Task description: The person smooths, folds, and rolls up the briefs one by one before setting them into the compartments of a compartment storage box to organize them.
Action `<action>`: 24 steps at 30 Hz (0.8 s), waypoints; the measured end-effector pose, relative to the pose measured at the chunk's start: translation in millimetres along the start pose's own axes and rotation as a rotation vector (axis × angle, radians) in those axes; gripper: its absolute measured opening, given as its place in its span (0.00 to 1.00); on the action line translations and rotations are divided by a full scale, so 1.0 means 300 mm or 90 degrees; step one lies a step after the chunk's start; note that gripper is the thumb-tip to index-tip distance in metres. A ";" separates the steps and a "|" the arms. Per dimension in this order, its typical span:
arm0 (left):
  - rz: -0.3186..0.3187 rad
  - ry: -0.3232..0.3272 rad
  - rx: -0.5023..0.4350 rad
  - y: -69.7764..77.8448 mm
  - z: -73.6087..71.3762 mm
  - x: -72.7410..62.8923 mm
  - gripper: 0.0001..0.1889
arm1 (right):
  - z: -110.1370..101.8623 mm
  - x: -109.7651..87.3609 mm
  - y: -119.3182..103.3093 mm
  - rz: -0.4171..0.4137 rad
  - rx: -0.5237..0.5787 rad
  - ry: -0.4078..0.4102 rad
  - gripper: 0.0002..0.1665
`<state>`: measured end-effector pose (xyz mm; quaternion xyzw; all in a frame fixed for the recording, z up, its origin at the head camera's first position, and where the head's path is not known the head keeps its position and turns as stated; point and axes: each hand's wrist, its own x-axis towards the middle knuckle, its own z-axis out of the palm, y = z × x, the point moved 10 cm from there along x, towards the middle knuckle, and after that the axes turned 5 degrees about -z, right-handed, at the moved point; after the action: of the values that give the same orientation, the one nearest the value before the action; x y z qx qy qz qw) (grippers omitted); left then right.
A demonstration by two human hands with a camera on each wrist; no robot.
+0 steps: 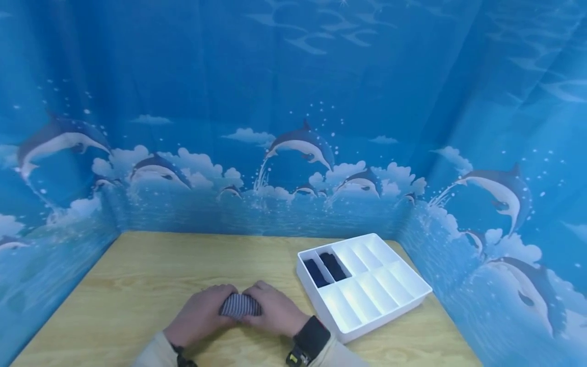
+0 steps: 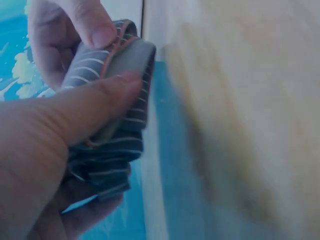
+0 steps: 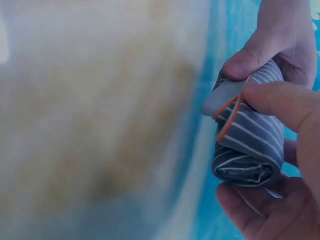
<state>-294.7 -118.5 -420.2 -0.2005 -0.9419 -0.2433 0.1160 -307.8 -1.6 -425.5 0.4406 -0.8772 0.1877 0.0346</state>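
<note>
Between both hands is a rolled-up striped garment (image 1: 240,306), grey with thin white stripes. The right wrist view shows the striped garment (image 3: 250,135) as a compact roll with a plain grey band, orange edging and folded layers at its end. My left hand (image 1: 204,311) grips one end, its thumb lying over the grey band in the left wrist view. My right hand (image 1: 275,308) pinches the other end, thumb by the orange edging and fingers underneath. In the head view the hands partly cover the roll, low over the near part of the table.
A white divided box (image 1: 323,306) stands on the wooden table (image 1: 151,265), to the right of the hands. Two dark folded cloth items (image 1: 316,272) sit in its far-left compartments. Blue dolphin-print curtains (image 1: 206,102) enclose the table at the back and sides.
</note>
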 end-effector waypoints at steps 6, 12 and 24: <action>-0.056 0.011 -0.032 0.007 -0.031 0.032 0.27 | -0.098 0.009 -0.013 -0.024 -0.038 0.003 0.28; -0.112 -0.007 -0.075 0.000 -0.037 0.054 0.50 | -0.273 -0.005 0.084 0.038 -0.035 0.066 0.29; -0.153 -0.051 -0.079 -0.021 0.004 0.035 0.43 | -0.624 -0.267 0.649 0.281 -0.301 0.129 0.30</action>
<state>-306.9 -119.6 -420.6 -0.1025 -0.9461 -0.3051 0.0353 -431.8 232.0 -328.4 0.1986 -0.9628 0.0249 0.1815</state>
